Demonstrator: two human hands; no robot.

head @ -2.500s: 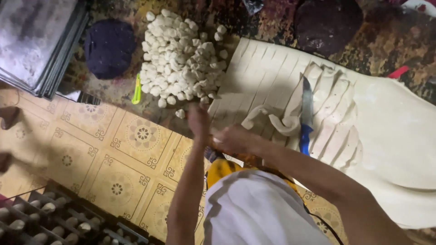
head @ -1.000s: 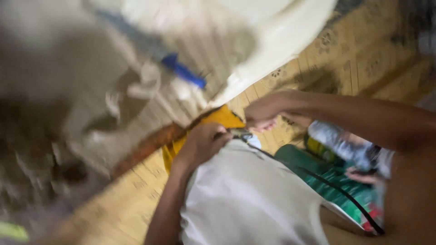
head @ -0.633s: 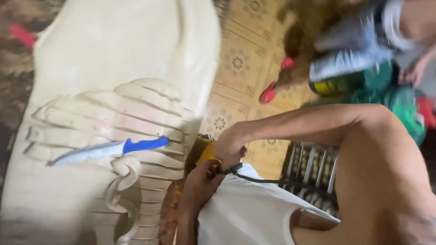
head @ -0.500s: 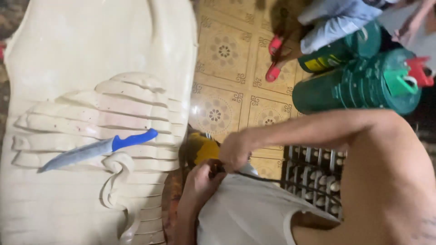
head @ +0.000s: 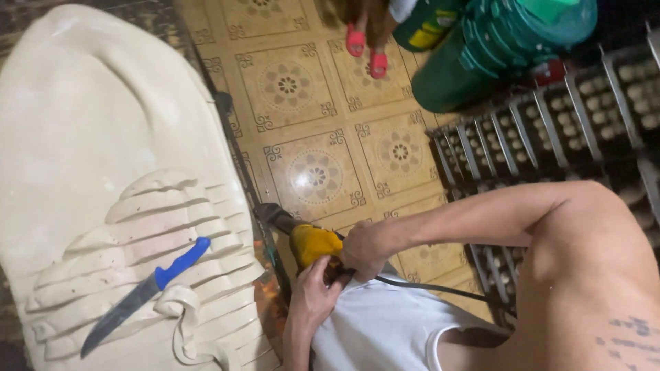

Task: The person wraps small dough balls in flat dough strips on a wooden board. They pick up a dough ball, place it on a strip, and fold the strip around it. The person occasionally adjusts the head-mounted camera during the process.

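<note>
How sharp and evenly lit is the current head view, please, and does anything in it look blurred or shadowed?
Head view: mostly sharp, with crisp edges on the blue-handled knife and the cut dough sheet; warm, even light on the patterned floor tiles; the left hand and right hand at the yellow object are clear; the tray racks at upper right sit in dimmer shadow; the green containers are slightly soft.

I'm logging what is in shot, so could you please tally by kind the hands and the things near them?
Hands: 2, left hand, right hand
Yellow objects: 1, yellow object
Knives: 1, blue-handled knife
Dough sheets: 1, dough sheet
Green containers: 2, green containers
Red sandals: 2, red sandals
Total: 9
</note>
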